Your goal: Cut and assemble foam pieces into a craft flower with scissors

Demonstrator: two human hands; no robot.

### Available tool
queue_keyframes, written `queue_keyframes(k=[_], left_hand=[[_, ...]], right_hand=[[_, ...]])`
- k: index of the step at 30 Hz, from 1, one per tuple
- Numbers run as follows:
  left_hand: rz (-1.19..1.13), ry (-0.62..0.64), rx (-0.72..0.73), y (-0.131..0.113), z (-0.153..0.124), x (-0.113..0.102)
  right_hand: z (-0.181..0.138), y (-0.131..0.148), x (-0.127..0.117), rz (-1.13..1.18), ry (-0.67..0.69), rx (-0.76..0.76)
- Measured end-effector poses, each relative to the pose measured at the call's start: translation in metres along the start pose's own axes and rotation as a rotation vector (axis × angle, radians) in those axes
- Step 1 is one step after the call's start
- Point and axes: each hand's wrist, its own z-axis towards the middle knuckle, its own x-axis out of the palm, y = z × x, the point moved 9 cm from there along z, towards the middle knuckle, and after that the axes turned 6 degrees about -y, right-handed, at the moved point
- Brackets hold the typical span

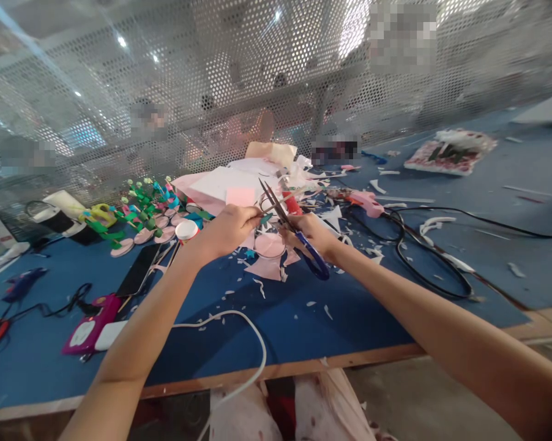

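Observation:
My right hand grips blue-handled scissors, their blades apart and pointing up and away from me. My left hand is closed in a pinch on a small teal scrap held at the blades. Both hands hover over the blue-covered table. Under them lie pink paper circles and pink offcuts. A pile of pink and white paper sheets sits just beyond the hands.
Green and pink craft flowers stand at the left. A pink glue gun and looped black cable lie to the right. A phone, a white cable and paper scraps lie near me. A perforated metal screen backs the table.

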Motion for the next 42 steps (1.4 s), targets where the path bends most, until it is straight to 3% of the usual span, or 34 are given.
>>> queue_keyframes(k=[9,18,22,34,42], left_hand=[[0.052,0.042,-0.03,0.006,-0.002,0.004],[-0.028,0.115,-0.013,0.003,-0.003,0.015],[-0.032,0.109,-0.008,0.003,-0.003,0.015],[0.063,0.067,0.004,0.006,-0.001,0.012],[0.091,0.071,-0.016,0.007,0.0,0.012]], right_hand=[[0.0,-0.001,0.003,-0.081,0.088,0.131],[-0.003,0.009,0.003,-0.091,0.198,0.093],[-0.001,0.017,0.0,-0.038,0.163,0.023],[0.001,0.008,-0.002,0.036,0.056,0.06],[0.003,0.008,-0.003,0.019,0.054,0.056]])
